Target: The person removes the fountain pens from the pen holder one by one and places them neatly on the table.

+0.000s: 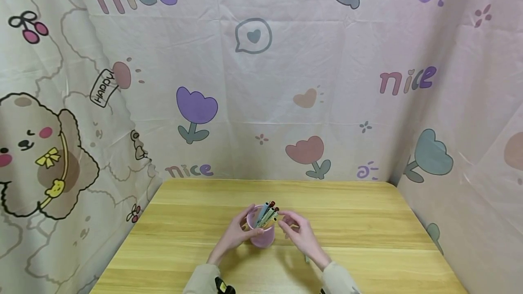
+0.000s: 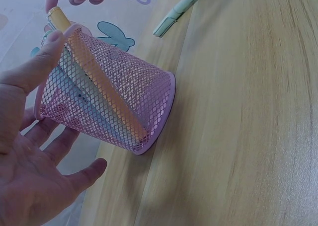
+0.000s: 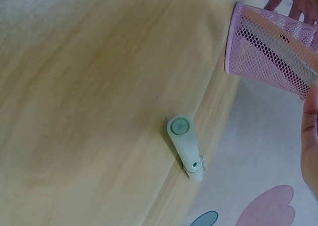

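A pink mesh pen cup (image 1: 262, 232) stands near the middle of the wooden worktop (image 1: 367, 221), a little toward the near edge, with a bundle of pens (image 1: 267, 213) leaning out of its mouth toward the far right. The left hand (image 1: 234, 236) cups the holder from the left side — the thumb (image 2: 47, 52) lies against the rim while the other fingers stay straight and relaxed beside the mesh, so this grip is wide open and only touches the cup rather than clasping it. Placed that way, the hand seems to brace the light wire cup so it does not slide or tip under the slanting weight of the pens.

The right hand (image 1: 300, 234) hovers just right of the cup, its fingertips (image 1: 286, 218) close to the pen tops. Its fingers are loosely bent and spread, and nothing shows between them; whether a fingertip actually touches a pen cannot be told from these views. So the right grip reads as open and empty.

One pale green pen (image 3: 186, 145) lies flat on the worktop, apart from the cup — near the right hand, which in the head view largely hides it. It rests on its side with its round end toward the right wrist camera.

Behind and on both sides hangs a printed cloth backdrop (image 1: 253, 80) with tulips, hearts, a cartoon dog and the word "nice".
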Demonstrator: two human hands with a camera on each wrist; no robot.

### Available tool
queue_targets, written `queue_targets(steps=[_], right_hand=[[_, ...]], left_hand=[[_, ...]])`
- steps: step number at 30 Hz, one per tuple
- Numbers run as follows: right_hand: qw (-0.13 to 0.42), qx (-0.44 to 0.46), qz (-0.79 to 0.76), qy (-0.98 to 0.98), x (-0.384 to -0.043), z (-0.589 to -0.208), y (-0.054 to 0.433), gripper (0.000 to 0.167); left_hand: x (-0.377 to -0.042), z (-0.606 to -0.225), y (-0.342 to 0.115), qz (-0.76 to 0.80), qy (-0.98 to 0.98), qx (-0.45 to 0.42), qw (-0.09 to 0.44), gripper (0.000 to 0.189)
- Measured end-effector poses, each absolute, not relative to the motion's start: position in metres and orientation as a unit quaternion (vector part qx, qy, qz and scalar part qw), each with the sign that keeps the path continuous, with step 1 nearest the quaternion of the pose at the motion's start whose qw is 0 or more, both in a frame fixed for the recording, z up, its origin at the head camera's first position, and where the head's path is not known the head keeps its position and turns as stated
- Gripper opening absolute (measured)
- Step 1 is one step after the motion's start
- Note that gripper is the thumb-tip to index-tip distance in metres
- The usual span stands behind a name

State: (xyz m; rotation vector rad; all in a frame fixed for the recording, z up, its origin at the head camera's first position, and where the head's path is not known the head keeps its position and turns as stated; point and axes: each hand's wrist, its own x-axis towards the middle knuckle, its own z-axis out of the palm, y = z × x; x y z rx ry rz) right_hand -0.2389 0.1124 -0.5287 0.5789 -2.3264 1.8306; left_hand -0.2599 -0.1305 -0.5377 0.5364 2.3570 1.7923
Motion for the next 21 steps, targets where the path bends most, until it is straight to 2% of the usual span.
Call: queue_targets(steps=[7,11,17,21], right_hand=[[0.081,0.223,0.596,-0.767,-0.241,-0.53,0.109,0.032],[0.09,0.226,0.589,-0.771,-0.235,-0.518,0.104,0.03],[0.078,0.232,0.585,-0.774,-0.221,-0.492,0.1,0.03],[0.066,0.225,0.578,-0.781,-0.225,-0.495,0.098,0.031]], left_hand=[[-0.26,-0.538,-0.131,0.592,0.783,0.181,0.068,0.091],[-0.261,-0.539,-0.131,0.592,0.782,0.184,0.067,0.092],[-0.26,-0.539,-0.131,0.591,0.782,0.185,0.065,0.091],[-0.26,-0.539,-0.131,0.593,0.78,0.186,0.064,0.091]])
